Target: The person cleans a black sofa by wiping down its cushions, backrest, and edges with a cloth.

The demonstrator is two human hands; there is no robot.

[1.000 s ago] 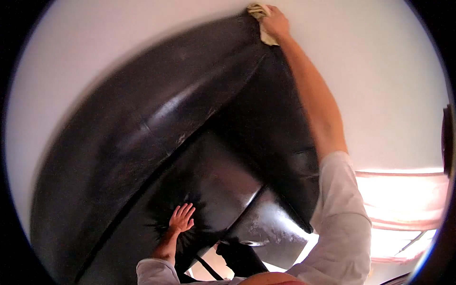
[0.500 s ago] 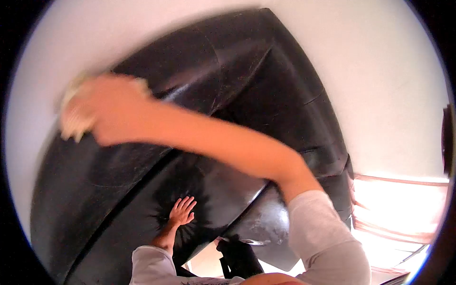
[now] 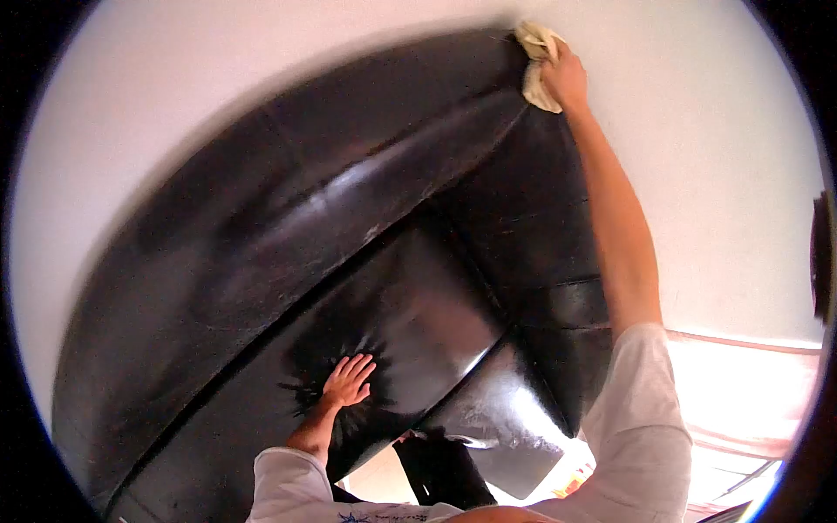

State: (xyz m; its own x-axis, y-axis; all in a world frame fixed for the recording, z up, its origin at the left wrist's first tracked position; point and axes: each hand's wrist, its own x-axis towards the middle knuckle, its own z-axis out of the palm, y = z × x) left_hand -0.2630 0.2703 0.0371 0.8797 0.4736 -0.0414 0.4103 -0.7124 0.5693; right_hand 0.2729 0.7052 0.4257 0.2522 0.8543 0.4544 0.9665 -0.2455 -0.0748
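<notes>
A large black leather-like sofa (image 3: 261,218) fills the view, its backrest curving along the wall. My left hand (image 3: 350,380) presses flat on the black seat cushion (image 3: 427,296) with its fingers spread, and the surface creases around it. At the top corner of the backrest, my right hand (image 3: 567,77) grips a pale yellow cloth (image 3: 538,65), which lies against the black surface. Part of the cloth hangs below the fingers.
Behind the sofa rises a plain white wall (image 3: 715,157). A sheer pinkish curtain (image 3: 741,392) hangs at a bright window on the right. A dark object (image 3: 820,257) stands at the far right edge.
My right hand has swept with the cloth from the left part of the backrest to its top right corner. My left hand stays on the seat, slightly further right in view.
</notes>
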